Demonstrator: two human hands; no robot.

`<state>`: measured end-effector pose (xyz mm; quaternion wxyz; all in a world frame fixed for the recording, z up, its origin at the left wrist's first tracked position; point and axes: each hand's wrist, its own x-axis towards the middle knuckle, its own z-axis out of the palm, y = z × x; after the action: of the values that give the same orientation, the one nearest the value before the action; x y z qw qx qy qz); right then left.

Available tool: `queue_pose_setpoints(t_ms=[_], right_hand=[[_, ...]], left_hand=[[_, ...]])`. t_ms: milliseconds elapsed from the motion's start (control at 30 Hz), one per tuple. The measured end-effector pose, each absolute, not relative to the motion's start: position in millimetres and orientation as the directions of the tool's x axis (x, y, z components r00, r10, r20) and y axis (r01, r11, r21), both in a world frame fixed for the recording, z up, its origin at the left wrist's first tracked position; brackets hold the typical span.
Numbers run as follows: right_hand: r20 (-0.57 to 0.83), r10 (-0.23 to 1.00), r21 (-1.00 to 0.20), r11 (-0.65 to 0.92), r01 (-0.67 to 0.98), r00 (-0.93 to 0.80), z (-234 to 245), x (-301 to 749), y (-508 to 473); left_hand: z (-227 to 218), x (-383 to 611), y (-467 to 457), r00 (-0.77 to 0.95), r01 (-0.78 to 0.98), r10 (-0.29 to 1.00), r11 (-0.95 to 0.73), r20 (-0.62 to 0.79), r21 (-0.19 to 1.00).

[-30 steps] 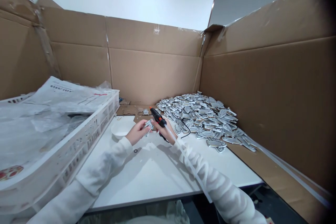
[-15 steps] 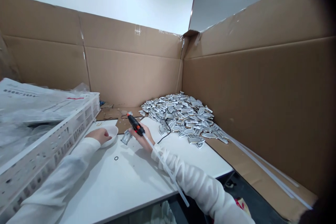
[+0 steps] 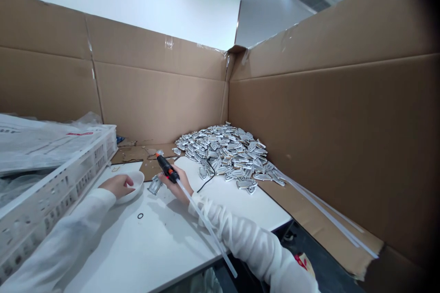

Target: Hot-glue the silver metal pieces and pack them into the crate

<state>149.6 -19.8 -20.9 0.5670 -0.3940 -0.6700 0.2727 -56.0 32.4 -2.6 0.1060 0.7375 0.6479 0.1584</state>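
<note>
One apparently unfinished frame (image 3: 155,185) and a glue gun (image 3: 167,168) fill the right hand (image 3: 178,182); the left hand (image 3: 117,185), grip unclear, is at the adjacent bowl (image 3: 138,184).

text: none legible | white printed sheet (image 3: 41,146): dark print (image 3: 12,131), red mark (image 3: 79,134), too small to read

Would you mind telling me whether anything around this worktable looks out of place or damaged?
A small black ring lies alone on the white tabletop, apart from the white bowl; it looks stray. The cardboard sheet's near right corner also looks ragged.
</note>
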Motion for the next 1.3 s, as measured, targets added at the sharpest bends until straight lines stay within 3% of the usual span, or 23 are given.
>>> queue_pose_setpoints(t_ms=[167,300,400,500,633,767,1000,1067,1133,1233,1300], right_hand=[[0.561,0.827,-0.801,0.551,0.236,-0.025,-24,149,-19],[0.56,0.828,-0.803,0.548,0.236,-0.017,-25,150,-16],[0.558,0.83,-0.807,0.542,0.235,0.004,-23,150,-15],[0.549,0.836,-0.816,0.529,0.233,0.027,-20,150,-17],[0.535,0.842,-0.831,0.512,0.215,0.064,-16,149,-19],[0.542,0.837,-0.832,0.52,0.194,0.078,-14,149,-21],[0.459,0.884,-0.887,0.451,0.096,0.085,-9,151,-24],[0.394,0.916,-0.919,0.39,0.058,0.08,-10,152,-23],[0.315,0.946,-0.949,0.314,0.016,0.077,-12,153,-21],[0.221,0.971,-0.972,0.226,-0.058,0.09,-17,154,-17],[0.198,0.976,-0.97,0.208,-0.122,0.089,-19,155,-14]], left_hand=[[3,-57,29,0.155,0.912,0.982,-0.183,0.105,0.367],[17,-49,15,0.092,0.943,0.969,-0.159,0.231,0.292],[29,-40,3,0.063,0.934,0.951,-0.162,0.301,0.317],[36,-35,-4,0.055,0.934,0.966,-0.14,0.254,0.328],[34,-36,-2,0.1,0.966,0.983,-0.133,0.154,0.22],[27,-40,3,0.131,0.977,0.97,-0.162,0.204,0.14],[30,-41,0,0.08,0.979,0.962,-0.125,0.259,0.162],[31,-37,-1,0.075,0.965,0.951,-0.145,0.298,0.219],[29,-31,-2,0.144,0.886,0.927,-0.277,0.345,0.372],[22,-20,-4,0.318,0.562,0.855,-0.518,0.409,0.645],[18,-15,-5,0.39,0.434,0.831,-0.546,0.397,0.717]])
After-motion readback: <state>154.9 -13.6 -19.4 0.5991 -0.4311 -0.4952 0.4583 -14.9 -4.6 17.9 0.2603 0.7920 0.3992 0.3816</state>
